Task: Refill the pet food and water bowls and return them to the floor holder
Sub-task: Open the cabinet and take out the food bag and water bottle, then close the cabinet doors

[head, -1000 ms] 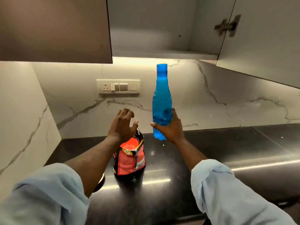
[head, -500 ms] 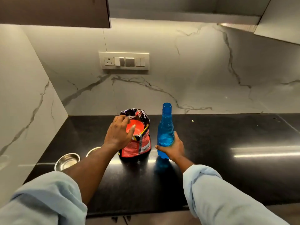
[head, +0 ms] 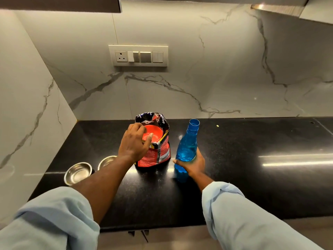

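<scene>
The left hand (head: 134,142) sits half closed on the open top of the food bag (head: 155,155). Its fingers curl over the bag's left rim and the thumb reaches into the mouth, so that the hand holds the bag by its edge. The right hand (head: 193,164) wraps narrowly round the lower body of the water bottle (head: 187,147), thumb in front and fingers behind.

The bag is crinkled glossy foil, red below and black at the folded, ragged top. It stands upright on the counter (head: 234,177) with its mouth facing up. A smooth round orange bowl (head: 153,131) lies inside that mouth. The bottle is translucent blue plastic, waisted and tapering to a narrow neck. Its base is down at the counter just right of the bag, and its long axis is near vertical, the neck leaning slightly up and to the right.

Two round steel bowls stand open side up to the left of the bag. The near bowl (head: 78,173) is in full view, while the second bowl (head: 106,160) is partly hidden by the left forearm. The counter is polished black stone.
</scene>
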